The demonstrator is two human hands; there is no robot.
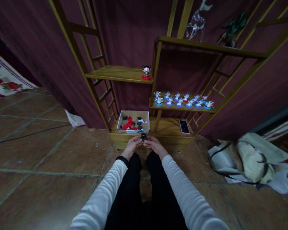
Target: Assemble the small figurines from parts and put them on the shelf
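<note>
A small black figurine (143, 136) is held between my two hands, just in front of the cardboard box. My left hand (133, 145) pinches it from the left, and my right hand (155, 144) grips its right side with the fingertips. Its details are too small and dark to make out. Beyond my hands, the open box (146, 115) on the bottom shelf contains several red, black and white figurine pieces and round bases. A figurine with a red base (146, 72) stands on the left middle shelf.
Several blue and white figurines (179, 101) stand in rows on the right shelf (182, 108). A phone (184, 126) lies on the bottom board. Higher up are a glass deer (196, 24) and a dark green ornament (232, 30). Bags (251, 156) lie on the floor at right.
</note>
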